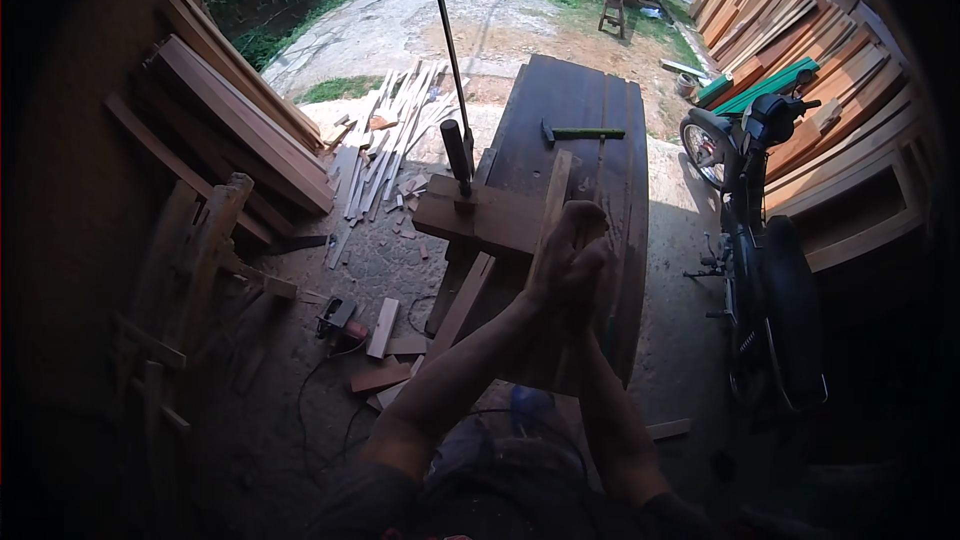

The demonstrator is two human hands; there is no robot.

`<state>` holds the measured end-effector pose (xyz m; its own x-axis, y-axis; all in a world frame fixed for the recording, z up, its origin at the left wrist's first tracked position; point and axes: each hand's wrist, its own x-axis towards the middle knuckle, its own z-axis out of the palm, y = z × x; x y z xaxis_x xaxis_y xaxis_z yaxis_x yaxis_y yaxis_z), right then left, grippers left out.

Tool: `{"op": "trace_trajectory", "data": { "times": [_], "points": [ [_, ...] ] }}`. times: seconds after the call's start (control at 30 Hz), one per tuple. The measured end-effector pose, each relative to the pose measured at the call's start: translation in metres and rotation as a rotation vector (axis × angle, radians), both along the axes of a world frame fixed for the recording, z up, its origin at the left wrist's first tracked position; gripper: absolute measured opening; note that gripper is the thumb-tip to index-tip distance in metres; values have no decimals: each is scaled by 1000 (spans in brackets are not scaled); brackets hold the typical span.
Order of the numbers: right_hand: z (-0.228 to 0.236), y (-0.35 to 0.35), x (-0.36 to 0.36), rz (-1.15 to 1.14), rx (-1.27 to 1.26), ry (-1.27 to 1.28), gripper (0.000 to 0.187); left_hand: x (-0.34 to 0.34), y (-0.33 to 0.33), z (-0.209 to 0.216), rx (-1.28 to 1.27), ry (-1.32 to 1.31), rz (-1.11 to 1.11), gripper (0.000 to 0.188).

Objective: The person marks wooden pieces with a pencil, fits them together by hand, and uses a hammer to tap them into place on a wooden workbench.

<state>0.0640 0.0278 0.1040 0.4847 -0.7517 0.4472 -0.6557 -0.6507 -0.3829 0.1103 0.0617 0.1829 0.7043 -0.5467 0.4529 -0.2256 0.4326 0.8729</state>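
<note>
Both my hands are close together over the dark wooden workbench top. My left hand is closed, its fingers curled, beside a pale wood strip that it seems to touch. Up against it is my right hand, also closed; shadow hides what either hand grips. Left of them, a thick wooden block crosses the bench edge, with a dark round handle standing up from it. A hammer with a greenish handle lies farther back on the workbench.
A motorcycle stands at right, before leaning boards. More planks lean at left. Thin offcuts litter the floor, and a corded power tool lies near wood blocks. A thin metal rod rises beside the bench.
</note>
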Motion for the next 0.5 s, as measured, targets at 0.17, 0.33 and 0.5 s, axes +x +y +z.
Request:
{"op": "trace_trajectory", "data": {
  "times": [0.17,0.33,0.5],
  "points": [
    [-28,-14,1,-22,-321,-109,23,-1,-8,0,-11,-4,-12,28],
    [-13,-3,5,-50,-153,18,21,5,-5,-6,-26,30,-63,30],
    [-26,-9,5,-17,-214,-76,21,3,-7,-2,-32,-15,-28,29]
  ]
}}
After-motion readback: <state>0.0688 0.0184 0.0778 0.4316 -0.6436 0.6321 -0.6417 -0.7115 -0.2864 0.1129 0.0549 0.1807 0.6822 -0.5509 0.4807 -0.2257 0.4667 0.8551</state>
